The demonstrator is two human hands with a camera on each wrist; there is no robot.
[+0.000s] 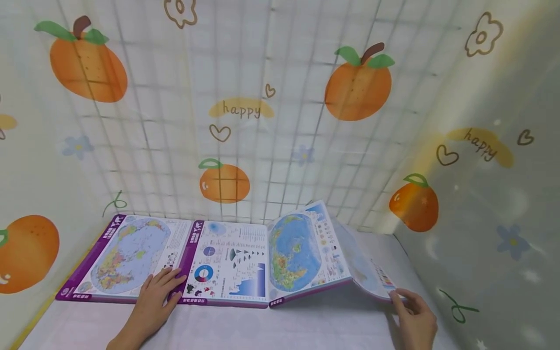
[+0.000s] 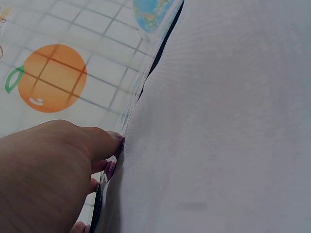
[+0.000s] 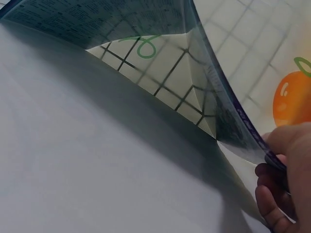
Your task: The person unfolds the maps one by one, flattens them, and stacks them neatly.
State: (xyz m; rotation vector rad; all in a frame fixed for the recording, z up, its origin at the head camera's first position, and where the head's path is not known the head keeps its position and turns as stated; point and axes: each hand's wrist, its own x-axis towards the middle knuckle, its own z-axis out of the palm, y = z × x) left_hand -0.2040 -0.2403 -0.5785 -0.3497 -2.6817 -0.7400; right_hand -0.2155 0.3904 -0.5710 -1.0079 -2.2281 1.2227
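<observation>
Left hand (image 1: 155, 295) presses flat, fingers straight, on the glossy purple-edged folding map sheet (image 1: 227, 260); right hand (image 1: 413, 316) pinches its raised end panel, mid-fold; next calls for swinging it over

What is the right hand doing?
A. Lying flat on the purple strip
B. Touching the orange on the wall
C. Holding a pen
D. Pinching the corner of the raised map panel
D: the right hand pinches the corner of the end panel of the folding map, which arches up off the table, while the left hand lies flat on the map.
</observation>
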